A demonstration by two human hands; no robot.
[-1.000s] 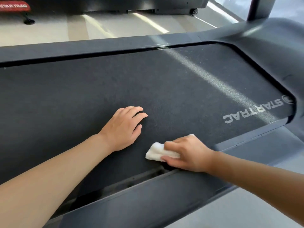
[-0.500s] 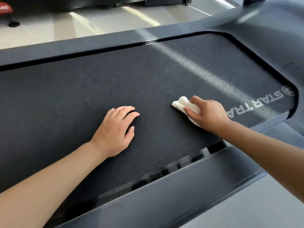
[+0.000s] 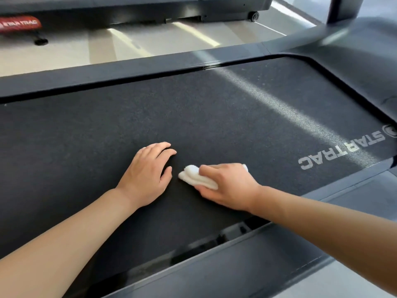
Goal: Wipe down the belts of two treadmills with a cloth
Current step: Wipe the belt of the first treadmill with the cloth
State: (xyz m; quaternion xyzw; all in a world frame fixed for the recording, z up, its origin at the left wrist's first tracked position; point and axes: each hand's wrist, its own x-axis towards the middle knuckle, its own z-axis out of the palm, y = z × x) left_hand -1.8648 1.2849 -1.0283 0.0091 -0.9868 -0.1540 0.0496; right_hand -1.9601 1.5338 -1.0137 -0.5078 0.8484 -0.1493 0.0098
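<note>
1. Pressing my right hand down, I grip the folded white cloth against the treadmill belt.
2. I rest my left hand open and flat on the belt, just beside the cloth.

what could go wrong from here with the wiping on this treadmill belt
1. The left hand lies flat on the belt right beside the cloth; if the belt slides under that weight, the person may lurch.
2. The right hand works near the open gap between the belt and the side rail; the cloth or fingers might snag there.
3. The area under the left hand may go unwiped.
</note>
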